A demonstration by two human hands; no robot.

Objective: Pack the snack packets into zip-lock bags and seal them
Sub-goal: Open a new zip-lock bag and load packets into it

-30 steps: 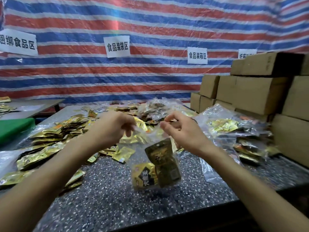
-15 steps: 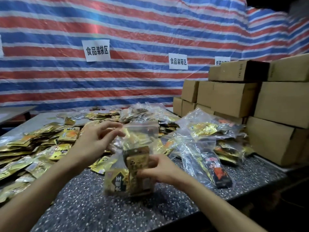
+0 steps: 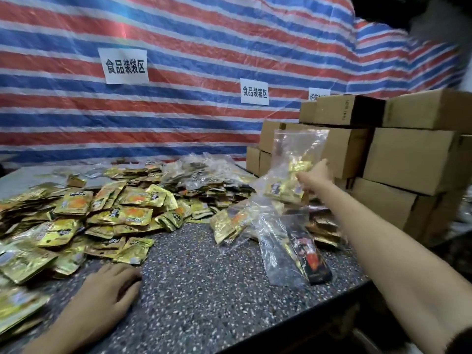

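Faced a crinkled woven tarp point(image 3: 178, 34) striped red, white and blue, with three white paper signs point(image 3: 125, 65). Had below it a speckled grey table point(image 3: 204, 277), plain brown cardboard boxes point(image 3: 408, 159) stacked three tiers at the right, glossy gold foil snack packets point(image 3: 102, 213) heaped left, uncountable. Pinched one clear, crinkly zip-lock bag point(image 3: 298, 149) with gold packets inside in the right hand point(image 3: 315, 176), held up before the boxes. Rested the left hand point(image 3: 109, 282) flat on the table, fingers relaxed
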